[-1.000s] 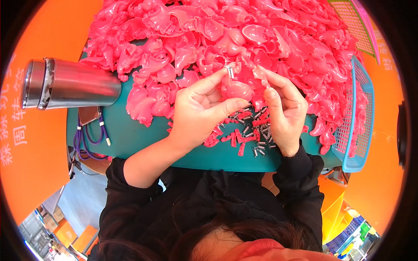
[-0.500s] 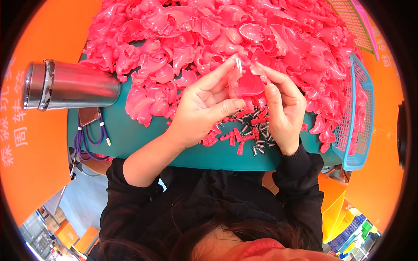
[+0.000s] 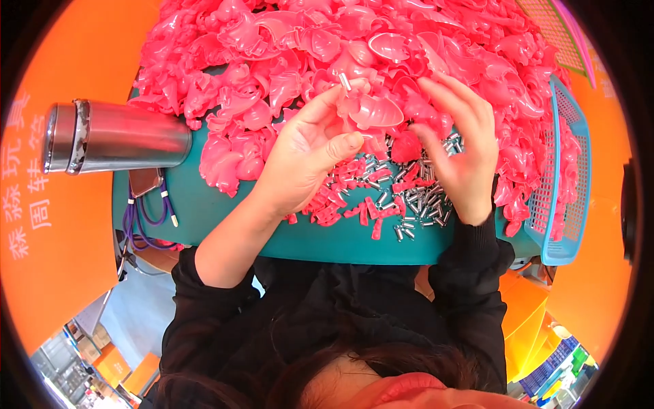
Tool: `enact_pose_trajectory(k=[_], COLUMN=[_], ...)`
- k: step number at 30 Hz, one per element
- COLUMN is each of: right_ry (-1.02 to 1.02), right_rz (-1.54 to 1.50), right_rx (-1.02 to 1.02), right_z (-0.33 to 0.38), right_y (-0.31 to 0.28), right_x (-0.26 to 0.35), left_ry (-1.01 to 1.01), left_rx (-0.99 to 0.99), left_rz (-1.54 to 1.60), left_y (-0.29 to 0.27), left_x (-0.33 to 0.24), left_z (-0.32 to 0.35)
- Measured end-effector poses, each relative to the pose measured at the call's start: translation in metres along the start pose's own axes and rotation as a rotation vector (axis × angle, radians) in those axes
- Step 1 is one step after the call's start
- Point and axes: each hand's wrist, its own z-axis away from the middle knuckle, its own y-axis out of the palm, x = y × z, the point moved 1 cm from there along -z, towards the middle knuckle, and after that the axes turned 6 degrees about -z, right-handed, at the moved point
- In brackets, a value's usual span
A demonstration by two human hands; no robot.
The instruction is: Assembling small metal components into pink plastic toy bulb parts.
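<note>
My left hand (image 3: 303,153) pinches a glossy pinkish-red plastic shell piece (image 3: 376,113) between thumb and fingers, above the table. A short silver metal pin (image 3: 345,81) stands up at the fingertips, against the upper left of the shell. To the right, my right hand (image 3: 470,157) is apart from the shell, thumb and fingers spread, with no held thing visible. Beneath the hands lie loose silver metal pins (image 3: 430,202) and small red plastic parts (image 3: 370,210).
A large heap of red plastic shells (image 3: 300,41) covers the far side of the green table (image 3: 225,221). A steel tumbler (image 3: 129,136) lies at left above a purple cord (image 3: 144,238). At right stands a blue basket (image 3: 562,252). Orange panels (image 3: 61,273) flank the table.
My right hand has let go of the shell and moved right, its fingers opening. The left hand has shifted slightly left with the shell, uncovering more metal pins.
</note>
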Motion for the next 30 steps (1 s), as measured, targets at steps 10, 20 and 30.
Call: enact_pose_trajectory(k=[10, 20, 30], right_ry=[0.261, 0.166, 0.405], right_rz=[-0.976, -0.623, -1.107], right_rx=[0.153, 0.229, 0.234], right_z=[0.016, 0.015, 0.025], right_y=[0.009, 0.008, 0.013], right_x=[0.002, 0.019, 0.022], left_ry=[-0.262, -0.057, -0.053], left_rx=[0.28, 0.335, 0.336], left_rz=[0.067, -0.11, 0.038], left_y=[0.006, 0.001, 0.001], left_x=[0.002, 0.006, 0.008], left_z=[0.011, 0.011, 0.01])
